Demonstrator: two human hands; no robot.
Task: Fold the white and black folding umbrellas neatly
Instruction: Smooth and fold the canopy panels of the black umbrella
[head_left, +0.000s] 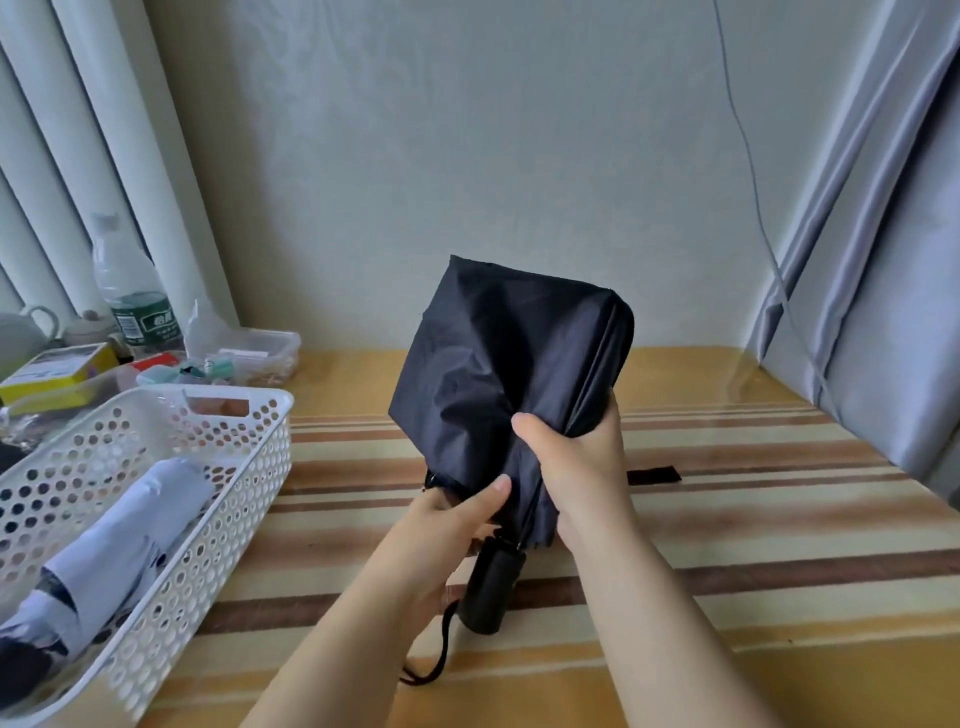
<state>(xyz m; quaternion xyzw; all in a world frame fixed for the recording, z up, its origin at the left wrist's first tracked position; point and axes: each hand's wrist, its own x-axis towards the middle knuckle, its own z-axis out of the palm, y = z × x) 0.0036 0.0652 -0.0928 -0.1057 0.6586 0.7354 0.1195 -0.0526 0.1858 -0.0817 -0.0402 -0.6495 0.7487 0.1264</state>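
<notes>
The right hand (576, 457) clenched the black umbrella's (509, 374) bunched canopy mid-length above the striped table (779, 519); the left hand (457, 519) pinched fabric near the handle (491, 592). Gathering looked underway; wrapping pleats and fastening the strap (653, 475) seemed next. The white umbrella (119, 551) lay folded in the basket (228, 467).

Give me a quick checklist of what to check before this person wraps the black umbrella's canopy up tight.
1. Right hand grips the gathered fabric of the black umbrella: ok.
2. Left hand holds the canopy's lower edge just above the handle: ok.
3. Folds lying flat and even: not ok, the top balloons out loose.
4. Closing strap within reach: cannot tell; a black strip shows behind the right wrist, its attachment hidden.
5. Wrist cord free of the folds: ok, it hangs below the handle.
6. White umbrella already in the white basket: ok.
</notes>
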